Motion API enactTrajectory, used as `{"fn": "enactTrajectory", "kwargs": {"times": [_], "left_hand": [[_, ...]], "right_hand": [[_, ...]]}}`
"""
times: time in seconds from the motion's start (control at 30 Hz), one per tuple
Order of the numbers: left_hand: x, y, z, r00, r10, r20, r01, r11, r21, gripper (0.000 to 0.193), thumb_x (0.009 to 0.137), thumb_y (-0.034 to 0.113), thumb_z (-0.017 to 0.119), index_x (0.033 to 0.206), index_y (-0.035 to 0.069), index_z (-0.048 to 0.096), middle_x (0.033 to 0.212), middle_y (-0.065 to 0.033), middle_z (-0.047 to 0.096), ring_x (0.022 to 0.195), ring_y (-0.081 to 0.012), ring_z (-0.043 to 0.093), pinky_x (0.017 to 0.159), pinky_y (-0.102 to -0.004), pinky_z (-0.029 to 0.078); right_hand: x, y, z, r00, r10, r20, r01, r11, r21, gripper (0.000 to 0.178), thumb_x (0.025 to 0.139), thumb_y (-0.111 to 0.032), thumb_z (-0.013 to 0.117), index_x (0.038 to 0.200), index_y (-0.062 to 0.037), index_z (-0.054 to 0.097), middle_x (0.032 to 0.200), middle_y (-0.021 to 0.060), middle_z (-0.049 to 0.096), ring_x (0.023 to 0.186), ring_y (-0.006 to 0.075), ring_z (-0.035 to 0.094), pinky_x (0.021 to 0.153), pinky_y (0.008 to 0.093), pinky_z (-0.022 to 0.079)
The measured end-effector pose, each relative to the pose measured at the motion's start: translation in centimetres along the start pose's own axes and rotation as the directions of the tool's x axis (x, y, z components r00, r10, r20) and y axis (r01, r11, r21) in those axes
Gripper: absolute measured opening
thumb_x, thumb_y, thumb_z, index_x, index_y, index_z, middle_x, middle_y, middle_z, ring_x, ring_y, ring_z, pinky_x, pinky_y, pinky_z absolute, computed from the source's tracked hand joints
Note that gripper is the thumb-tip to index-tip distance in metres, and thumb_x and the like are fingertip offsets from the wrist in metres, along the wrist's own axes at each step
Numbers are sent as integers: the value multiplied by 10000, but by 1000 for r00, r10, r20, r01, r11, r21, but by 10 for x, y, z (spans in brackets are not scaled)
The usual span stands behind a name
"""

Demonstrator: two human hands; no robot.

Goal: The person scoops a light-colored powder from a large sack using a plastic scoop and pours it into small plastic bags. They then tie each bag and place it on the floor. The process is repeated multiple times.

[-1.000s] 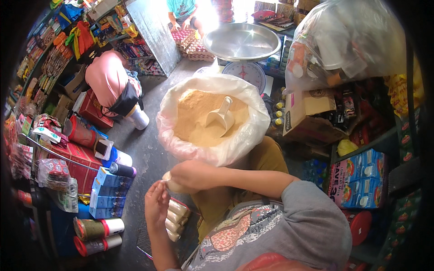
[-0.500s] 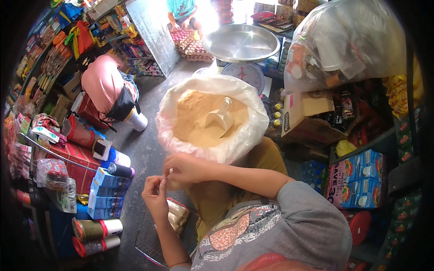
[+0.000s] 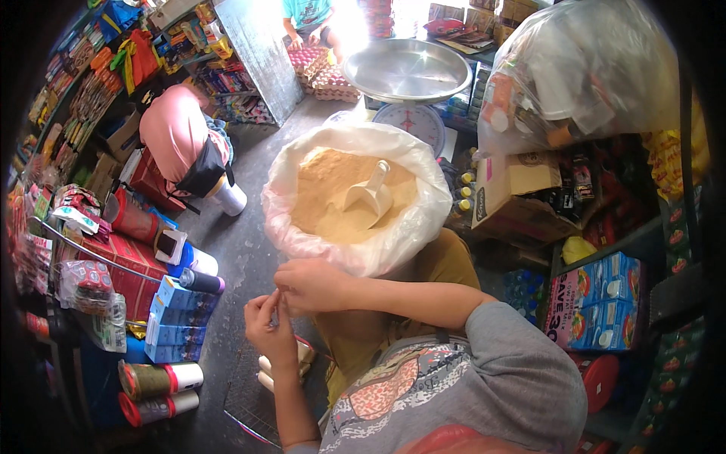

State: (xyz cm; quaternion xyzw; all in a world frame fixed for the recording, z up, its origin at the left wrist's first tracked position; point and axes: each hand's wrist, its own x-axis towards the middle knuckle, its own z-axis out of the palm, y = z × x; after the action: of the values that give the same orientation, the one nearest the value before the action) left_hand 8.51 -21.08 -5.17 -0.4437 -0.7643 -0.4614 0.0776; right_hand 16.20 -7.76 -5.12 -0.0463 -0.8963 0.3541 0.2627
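L hand (image 3: 271, 327) has shifted a bit right since half a sec ago, its forearm (image 3: 293, 405) now hiding more of the pale packets (image 3: 266, 372); R hand (image 3: 311, 284) abt same spot. Both pinched, tips together; can't tell what's btwn them. Packets lie in a dark mesh tray (image 3: 243, 405), near side. Just far of hands: open white sack (image 3: 429, 181) w/ tan powder (image 3: 325, 189), scoop (image 3: 368, 200) stuck in. Farther, dial scale (image 3: 409, 125) w/ metal pan (image 3: 408, 72).

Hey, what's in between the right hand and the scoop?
In the head view, from the right hand to the scoop, first comes the white bag's near rim, then some tan powder.
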Motion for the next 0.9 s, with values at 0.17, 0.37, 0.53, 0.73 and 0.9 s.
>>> {"fn": "enactTrajectory", "kwargs": {"times": [0.17,0.37,0.53,0.73,0.9], "left_hand": [[7,-6,0,949,-192,250,293,832,-471,56,839,30,615,877,-10,628,797,12,532,746,-83,508,665,-237,417],[-2,-15,1,838,-317,444,545,433,-718,59,875,38,579,848,0,616,820,19,529,762,-54,482,727,-194,379],[-12,-20,12,826,-367,427,542,313,-779,58,884,38,573,879,-1,617,825,17,546,735,-54,469,688,-199,365],[-14,-16,5,824,-362,436,551,335,-764,51,880,31,574,863,-3,607,833,11,551,732,-54,471,665,-199,369],[-18,-12,-1,874,-358,328,476,499,-725,65,880,40,571,831,0,587,817,14,524,724,-47,457,653,-195,362]], "right_hand": [[-7,1,-8,997,-72,-41,73,997,26,154,773,-161,607,852,-33,572,959,87,542,824,304,594,706,418,481],[-17,-12,-15,990,9,-141,9,992,123,119,808,-146,614,847,-36,588,1035,92,551,904,269,587,746,366,489],[-24,-9,-4,984,29,-175,0,987,160,125,804,-144,622,831,-30,579,1037,93,548,896,271,585,751,367,488],[-27,-20,2,981,-59,-185,44,995,-88,164,816,-164,610,841,-6,570,1037,111,531,922,266,563,783,355,479],[-23,-31,3,991,3,-135,-2,1000,8,180,839,-172,583,853,6,568,1045,137,515,985,275,531,827,355,462]]}}
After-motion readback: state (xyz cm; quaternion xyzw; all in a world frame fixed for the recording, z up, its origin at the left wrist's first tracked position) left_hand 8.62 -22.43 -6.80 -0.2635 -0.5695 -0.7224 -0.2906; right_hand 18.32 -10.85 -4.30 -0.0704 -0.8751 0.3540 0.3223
